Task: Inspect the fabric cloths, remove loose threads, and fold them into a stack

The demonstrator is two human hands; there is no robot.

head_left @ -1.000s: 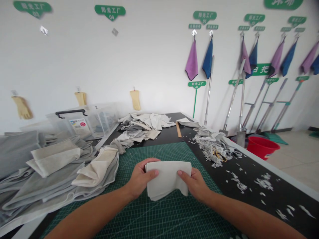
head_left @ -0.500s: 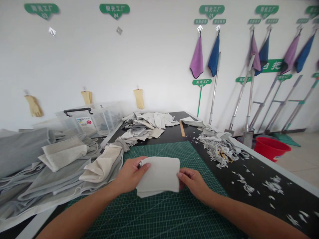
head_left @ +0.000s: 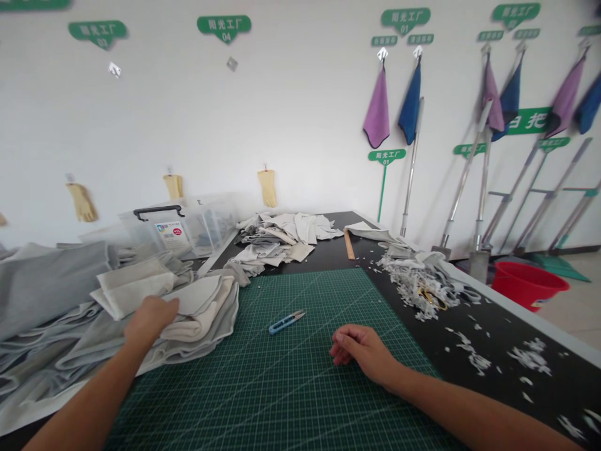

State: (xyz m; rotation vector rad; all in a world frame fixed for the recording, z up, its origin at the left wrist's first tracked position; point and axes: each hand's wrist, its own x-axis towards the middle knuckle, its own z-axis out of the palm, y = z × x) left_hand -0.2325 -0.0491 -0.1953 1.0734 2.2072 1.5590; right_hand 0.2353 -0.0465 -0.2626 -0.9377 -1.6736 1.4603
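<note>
My left hand (head_left: 151, 318) has its fingers closed on the near end of a folded pale grey cloth (head_left: 200, 295), which lies over a cream folded cloth (head_left: 200, 324) on the left-hand pile. The fingertips are partly hidden. Above the green cutting mat (head_left: 282, 388) is my right hand (head_left: 359, 352), its fingers loosely curled and nothing visible in them. A pair of blue-handled thread snips (head_left: 286, 321) lies on the mat between my hands, its tips pointing right and away from me.
Stacks of grey cloths (head_left: 56, 282) fill the left side, in front of a clear plastic box (head_left: 173, 228). Crumpled cloth pieces (head_left: 282, 235) and a wooden ruler (head_left: 349, 244) lie further back. Shredded scraps (head_left: 413, 288) with scissors (head_left: 434, 299) sit right, near a red bucket (head_left: 528, 285).
My left hand has carried the folded pale cloth from above the mat left onto the pile. My right hand has let go of it. The thread snips have come into sight.
</note>
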